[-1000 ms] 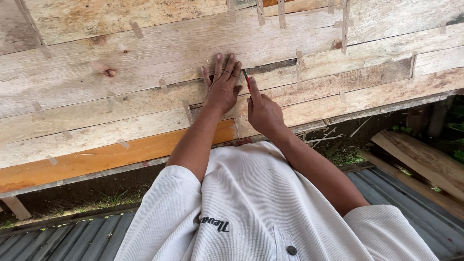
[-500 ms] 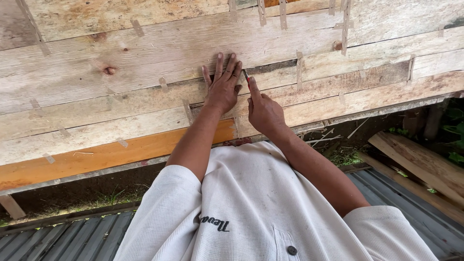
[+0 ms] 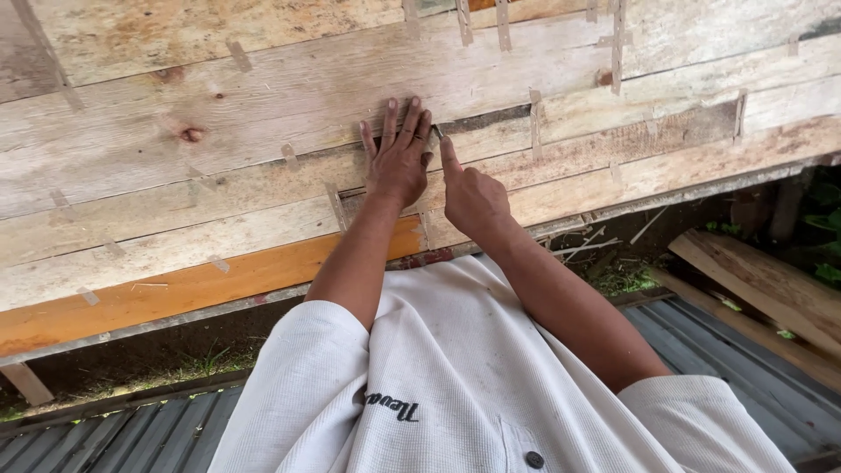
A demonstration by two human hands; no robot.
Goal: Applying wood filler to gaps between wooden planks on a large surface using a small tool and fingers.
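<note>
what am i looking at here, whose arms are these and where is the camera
The camera sits on a person's head and looks down, so the two bare arms and the white shirt at the bottom are that person's own. There is no machine. Ahead is a surface of pale wooden planks with one orange plank along its lower edge. The left hand lies flat on the planks, fingers spread. The right hand is beside it, its forefinger stretched towards a dark gap between two planks, with a small thin object at its tip, too small to identify. Below lie corrugated metal sheets, some grass and loose boards.
</note>
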